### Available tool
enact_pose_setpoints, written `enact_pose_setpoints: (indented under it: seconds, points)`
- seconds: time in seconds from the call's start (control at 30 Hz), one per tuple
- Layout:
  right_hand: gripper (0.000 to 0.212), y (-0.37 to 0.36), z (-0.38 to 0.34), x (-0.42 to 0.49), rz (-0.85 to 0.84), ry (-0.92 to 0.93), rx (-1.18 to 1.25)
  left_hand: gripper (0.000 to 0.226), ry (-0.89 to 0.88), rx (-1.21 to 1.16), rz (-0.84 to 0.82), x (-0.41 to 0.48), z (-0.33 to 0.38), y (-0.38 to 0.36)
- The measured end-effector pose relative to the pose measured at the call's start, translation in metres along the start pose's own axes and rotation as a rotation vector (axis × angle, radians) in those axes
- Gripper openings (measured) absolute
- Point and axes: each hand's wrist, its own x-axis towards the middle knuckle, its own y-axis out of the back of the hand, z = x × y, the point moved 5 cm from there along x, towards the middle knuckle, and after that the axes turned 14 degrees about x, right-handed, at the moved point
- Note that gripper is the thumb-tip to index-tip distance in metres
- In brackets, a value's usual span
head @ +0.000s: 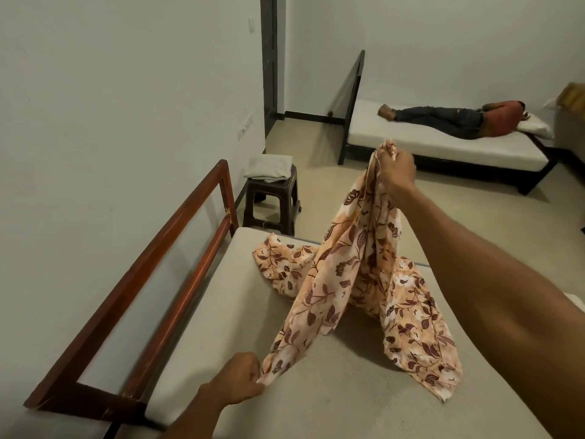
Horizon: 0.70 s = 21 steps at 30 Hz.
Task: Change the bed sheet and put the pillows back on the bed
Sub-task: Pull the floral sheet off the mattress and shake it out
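Floral sheet (357, 280): right hand (397, 172) is gripping it aloft; left hand (240, 380) is pinching its corner above the bare mattress (221, 312).

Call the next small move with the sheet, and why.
Probably spread the hands apart to open the sheet: the right hand holds it bunched up high, the left hand grips an edge low, and the mattress beneath is mostly bare.

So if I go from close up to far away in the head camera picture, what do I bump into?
Left hand → flowery sheet → brown stool → far bed, with a person lying on it.
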Motion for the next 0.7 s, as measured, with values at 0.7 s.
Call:
enact_pose_setpoints:
  seconds: [0.7]
  points:
    - [0.033,-0.232,0.051,-0.073,-0.731,0.099,-0.405,0.049,-0.260,-0.511,-0.008,-0.017,0.142,0.001]
